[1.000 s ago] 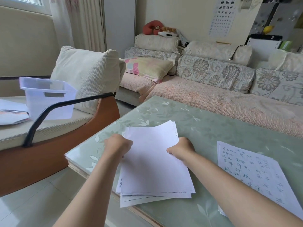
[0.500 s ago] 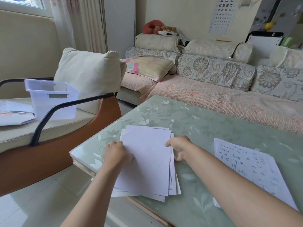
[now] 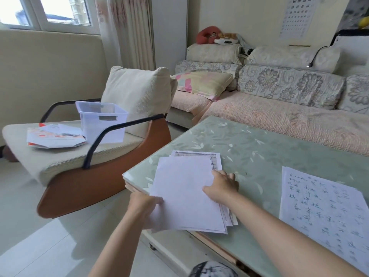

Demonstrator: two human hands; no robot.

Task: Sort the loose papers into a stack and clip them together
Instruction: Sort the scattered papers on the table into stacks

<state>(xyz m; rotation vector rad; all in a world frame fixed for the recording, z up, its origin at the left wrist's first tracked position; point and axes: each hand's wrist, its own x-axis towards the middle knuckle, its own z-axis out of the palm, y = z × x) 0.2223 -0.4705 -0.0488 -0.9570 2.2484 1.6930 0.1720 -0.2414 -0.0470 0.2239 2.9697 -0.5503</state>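
A stack of white papers (image 3: 185,188) lies on the left corner of the green glass table (image 3: 259,148), its near end hanging over the table's edge. My left hand (image 3: 145,202) grips the stack's left edge, thumb on top. My right hand (image 3: 223,185) rests on the stack's right edge with fingers spread and fairly straight. A sheet with a printed border sticks out at the far end of the stack. A separate handwritten sheet (image 3: 323,212) lies on the table to the right. No clip is visible.
An armchair (image 3: 99,156) stands left of the table, carrying a clear plastic bin (image 3: 101,120) and a pile of printed papers (image 3: 54,136). A sofa with cushions (image 3: 279,108) runs behind the table. Tiled floor shows between chair and table.
The stack has slid toward me and the table corner. My right hand went from gripping the edge to lying flatter on it. The view has turned left.
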